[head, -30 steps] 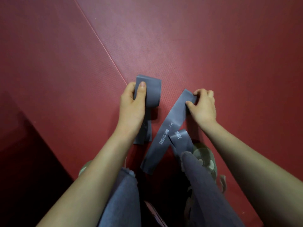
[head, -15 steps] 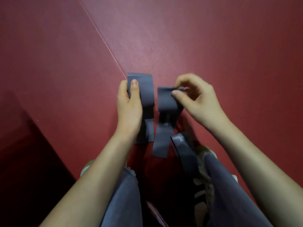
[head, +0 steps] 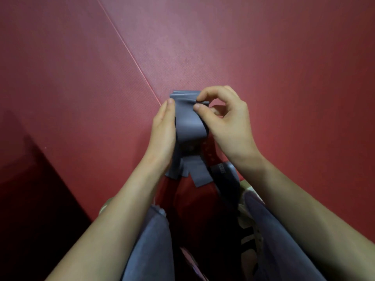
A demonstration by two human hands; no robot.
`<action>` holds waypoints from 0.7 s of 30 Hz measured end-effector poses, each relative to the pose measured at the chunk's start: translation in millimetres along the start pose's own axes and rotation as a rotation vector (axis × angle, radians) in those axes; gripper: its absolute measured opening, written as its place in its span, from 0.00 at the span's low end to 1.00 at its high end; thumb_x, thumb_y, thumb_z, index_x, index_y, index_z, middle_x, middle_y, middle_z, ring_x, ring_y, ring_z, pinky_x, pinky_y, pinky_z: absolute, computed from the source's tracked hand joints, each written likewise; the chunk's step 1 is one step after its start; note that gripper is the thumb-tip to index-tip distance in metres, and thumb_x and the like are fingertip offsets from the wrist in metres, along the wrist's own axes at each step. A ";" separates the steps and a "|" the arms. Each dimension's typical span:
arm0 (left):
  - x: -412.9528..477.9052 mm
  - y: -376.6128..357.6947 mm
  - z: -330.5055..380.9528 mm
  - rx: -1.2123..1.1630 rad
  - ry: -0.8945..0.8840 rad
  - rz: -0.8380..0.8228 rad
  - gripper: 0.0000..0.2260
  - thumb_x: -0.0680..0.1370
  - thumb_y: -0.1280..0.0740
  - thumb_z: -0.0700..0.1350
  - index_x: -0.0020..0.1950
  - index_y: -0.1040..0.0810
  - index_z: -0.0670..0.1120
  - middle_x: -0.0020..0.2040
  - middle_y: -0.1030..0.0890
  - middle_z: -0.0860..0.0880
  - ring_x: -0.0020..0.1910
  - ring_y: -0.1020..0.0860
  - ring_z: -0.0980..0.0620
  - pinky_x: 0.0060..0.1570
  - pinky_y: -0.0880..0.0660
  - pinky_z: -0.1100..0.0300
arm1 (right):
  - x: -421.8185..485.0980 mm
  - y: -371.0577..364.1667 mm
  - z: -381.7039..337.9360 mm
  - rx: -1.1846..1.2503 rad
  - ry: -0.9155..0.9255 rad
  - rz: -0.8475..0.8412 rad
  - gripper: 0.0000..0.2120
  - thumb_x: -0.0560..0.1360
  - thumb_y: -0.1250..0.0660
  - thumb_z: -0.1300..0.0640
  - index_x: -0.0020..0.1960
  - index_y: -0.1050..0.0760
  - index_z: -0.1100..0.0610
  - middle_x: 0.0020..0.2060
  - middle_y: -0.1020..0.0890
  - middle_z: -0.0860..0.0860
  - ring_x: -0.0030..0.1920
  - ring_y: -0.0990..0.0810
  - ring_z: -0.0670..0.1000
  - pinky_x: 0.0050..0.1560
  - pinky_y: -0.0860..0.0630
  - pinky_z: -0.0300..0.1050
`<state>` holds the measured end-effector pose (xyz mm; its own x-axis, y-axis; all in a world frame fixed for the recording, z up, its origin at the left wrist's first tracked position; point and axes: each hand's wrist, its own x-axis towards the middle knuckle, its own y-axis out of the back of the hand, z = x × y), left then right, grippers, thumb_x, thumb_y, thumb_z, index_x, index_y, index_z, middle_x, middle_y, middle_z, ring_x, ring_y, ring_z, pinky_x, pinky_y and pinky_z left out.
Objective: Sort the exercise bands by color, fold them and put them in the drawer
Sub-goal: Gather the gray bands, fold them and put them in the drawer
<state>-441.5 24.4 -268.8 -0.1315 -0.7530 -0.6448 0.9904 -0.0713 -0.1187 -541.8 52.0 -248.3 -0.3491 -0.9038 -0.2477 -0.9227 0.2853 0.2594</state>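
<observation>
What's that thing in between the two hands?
A folded grey band fills the gap: the left hand holds its left edge, the right hand pinches its top. The head view shows this.

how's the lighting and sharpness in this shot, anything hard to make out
Head view: dim light, the red textured floor mat brightest at top centre; lower-left corner and the gap between the legs sink into shadow; the grey rubber exercise band looks soft, its white print unreadable.
</observation>
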 end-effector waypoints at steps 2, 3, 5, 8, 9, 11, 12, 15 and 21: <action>-1.2 -2.4 -0.4 -0.028 0.040 -0.027 0.15 0.81 0.49 0.49 0.49 0.23 0.48 0.49 0.19 0.46 0.49 0.21 0.53 0.56 0.26 0.57 | 2.1 1.3 3.2 -0.001 -0.017 0.037 0.16 0.69 0.33 0.67 0.37 0.29 0.45 0.39 0.27 0.51 0.29 0.32 0.40 0.34 0.36 0.27; -2.4 -3.7 -0.2 -0.013 0.032 -0.062 0.15 0.81 0.49 0.49 0.50 0.24 0.47 0.49 0.19 0.47 0.48 0.20 0.55 0.56 0.25 0.59 | 2.7 1.8 4.8 0.002 -0.026 0.046 0.16 0.69 0.33 0.67 0.37 0.30 0.45 0.39 0.27 0.52 0.28 0.33 0.40 0.34 0.36 0.27; -5.1 -7.6 2.7 0.054 -0.027 -0.140 0.10 0.81 0.47 0.44 0.52 0.27 0.46 0.47 0.20 0.50 0.42 0.21 0.63 0.49 0.24 0.67 | 4.7 1.9 7.0 0.013 -0.046 0.062 0.15 0.70 0.33 0.66 0.37 0.30 0.45 0.40 0.27 0.52 0.28 0.33 0.39 0.32 0.37 0.27; -5.2 -9.6 4.9 0.070 -0.086 -0.175 0.08 0.80 0.45 0.38 0.56 0.30 0.45 0.45 0.23 0.52 0.38 0.23 0.66 0.43 0.26 0.72 | 4.8 1.8 6.0 0.070 -0.047 0.093 0.13 0.70 0.33 0.64 0.40 0.31 0.46 0.40 0.28 0.50 0.31 0.32 0.39 0.32 0.35 0.27; -4.5 -9.5 5.1 0.075 -0.106 -0.169 0.07 0.80 0.45 0.38 0.55 0.31 0.45 0.44 0.23 0.52 0.38 0.23 0.65 0.44 0.26 0.72 | 3.2 1.3 5.1 0.115 -0.049 0.105 0.13 0.70 0.33 0.63 0.42 0.32 0.46 0.40 0.28 0.49 0.30 0.31 0.39 0.33 0.34 0.27; -2.9 -9.8 5.4 0.096 -0.123 -0.141 0.07 0.80 0.44 0.38 0.51 0.30 0.48 0.43 0.24 0.52 0.39 0.24 0.63 0.45 0.27 0.70 | -2.4 0.0 7.3 0.208 -0.070 0.114 0.11 0.71 0.35 0.61 0.46 0.33 0.47 0.41 0.29 0.46 0.29 0.28 0.37 0.35 0.32 0.28; -2.3 -9.6 4.4 0.111 -0.124 -0.122 0.08 0.80 0.44 0.38 0.49 0.30 0.50 0.43 0.24 0.53 0.40 0.25 0.62 0.45 0.27 0.69 | -5.0 -1.6 9.9 0.241 -0.091 0.111 0.09 0.72 0.37 0.60 0.47 0.33 0.47 0.42 0.29 0.45 0.31 0.28 0.37 0.38 0.31 0.30; -4.1 -8.3 -2.2 0.160 -0.106 -0.070 0.09 0.80 0.44 0.39 0.45 0.30 0.52 0.41 0.24 0.54 0.39 0.26 0.60 0.44 0.28 0.67 | -10.2 -4.1 22.2 0.421 -0.247 0.123 0.05 0.76 0.42 0.59 0.46 0.32 0.50 0.39 0.27 0.48 0.34 0.27 0.41 0.37 0.27 0.35; -1.7 -3.3 -2.4 0.189 -0.109 -0.015 0.09 0.80 0.44 0.40 0.44 0.30 0.53 0.41 0.25 0.55 0.40 0.27 0.61 0.48 0.29 0.63 | -21.8 -6.8 60.7 0.308 -0.477 0.033 0.19 0.71 0.51 0.76 0.42 0.29 0.56 0.36 0.25 0.53 0.31 0.24 0.39 0.39 0.27 0.31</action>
<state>-444.7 27.5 -269.0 -0.1513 -0.8164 -0.5572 0.9802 -0.1969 0.0223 -537.9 89.2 -301.3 -0.3476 -0.6693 -0.6566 -0.8904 0.4551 0.0075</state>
